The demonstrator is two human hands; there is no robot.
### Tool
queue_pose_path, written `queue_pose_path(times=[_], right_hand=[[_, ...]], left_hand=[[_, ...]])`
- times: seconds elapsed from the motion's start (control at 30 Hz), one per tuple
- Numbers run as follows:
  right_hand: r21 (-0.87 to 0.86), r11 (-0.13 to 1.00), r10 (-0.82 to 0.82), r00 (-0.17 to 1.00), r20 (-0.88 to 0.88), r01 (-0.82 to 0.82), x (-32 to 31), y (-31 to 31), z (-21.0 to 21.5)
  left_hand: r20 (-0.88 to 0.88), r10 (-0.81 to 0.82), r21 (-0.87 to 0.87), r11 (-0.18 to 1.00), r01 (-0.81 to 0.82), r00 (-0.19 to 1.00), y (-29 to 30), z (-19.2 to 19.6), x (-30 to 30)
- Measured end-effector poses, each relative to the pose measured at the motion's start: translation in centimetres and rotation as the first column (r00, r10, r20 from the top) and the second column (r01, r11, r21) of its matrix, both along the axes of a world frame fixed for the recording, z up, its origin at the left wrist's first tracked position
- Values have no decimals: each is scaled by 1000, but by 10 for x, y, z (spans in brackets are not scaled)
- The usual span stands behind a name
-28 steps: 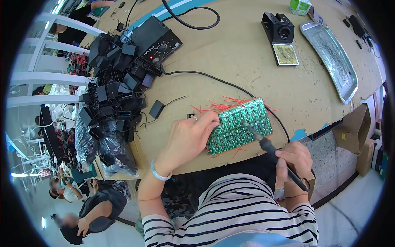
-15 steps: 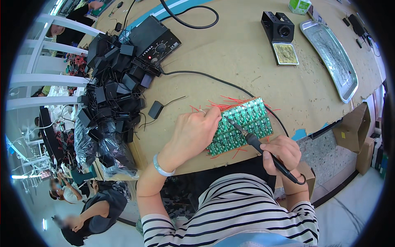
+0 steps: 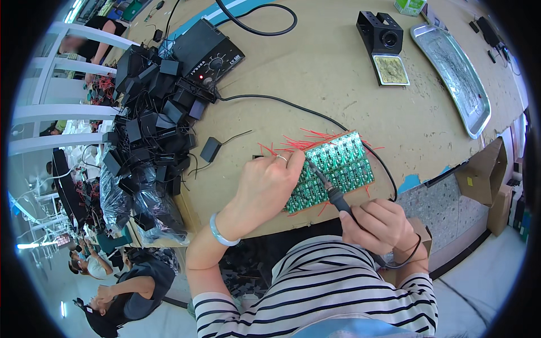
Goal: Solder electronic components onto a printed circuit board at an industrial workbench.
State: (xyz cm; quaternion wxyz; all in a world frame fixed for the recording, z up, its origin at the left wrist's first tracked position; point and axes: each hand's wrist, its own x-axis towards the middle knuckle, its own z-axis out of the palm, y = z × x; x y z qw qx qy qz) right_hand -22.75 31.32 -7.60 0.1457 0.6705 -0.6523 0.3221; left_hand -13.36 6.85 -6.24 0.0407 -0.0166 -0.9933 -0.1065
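Observation:
A green circuit board panel (image 3: 344, 163) lies at a slant on the table, thin red wires (image 3: 315, 135) sticking out along its far edge. My left hand (image 3: 269, 183) covers the panel's left end; its thumb and forefinger are pinched together there, and what they hold is hidden. My right hand (image 3: 383, 225) grips a soldering iron (image 3: 336, 197) by its dark handle. The iron's tip points at the panel, close to my left fingertips; I cannot tell if it touches. Left of my left hand lies a small black box with wire leads (image 3: 211, 150).
A heap of black boxes with leads (image 3: 160, 121) fills the table's left side beside a black soldering station (image 3: 205, 50). Far right stand an iron holder with sponge (image 3: 389, 48) and a metal tray (image 3: 453, 81). The iron's cord (image 3: 293, 104) crosses the table. Other people are at left.
My right hand has shifted slightly left and turned, so the soldering iron stands steeper over the panel. My left hand stays pinched at nearly the same spot.

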Motion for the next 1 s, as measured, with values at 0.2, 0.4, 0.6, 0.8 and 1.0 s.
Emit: queue_pose_path(times=[0.2, 0.4, 0.6, 0.8, 1.0], right_hand=[[-13, 1000, -9, 999, 32, 9, -2, 1, 4], [-136, 973, -142, 948, 284, 186, 3, 22, 9], [-107, 950, -240, 902, 359, 295, 7, 32, 5], [-133, 948, -225, 906, 358, 288, 9, 35, 5], [-117, 949, -229, 894, 384, 293, 10, 39, 7]], left_hand=[[9, 2, 2, 1000, -2, 1000, 0, 0, -1], [14, -47, -24, 999, 48, 999, -1, 4, -1], [10, -22, -5, 1000, 22, 1000, 2, 6, -3], [-14, 67, 16, 998, -67, 998, 8, 9, -1], [-184, 3, 99, 995, 15, 983, 23, 24, 25]])
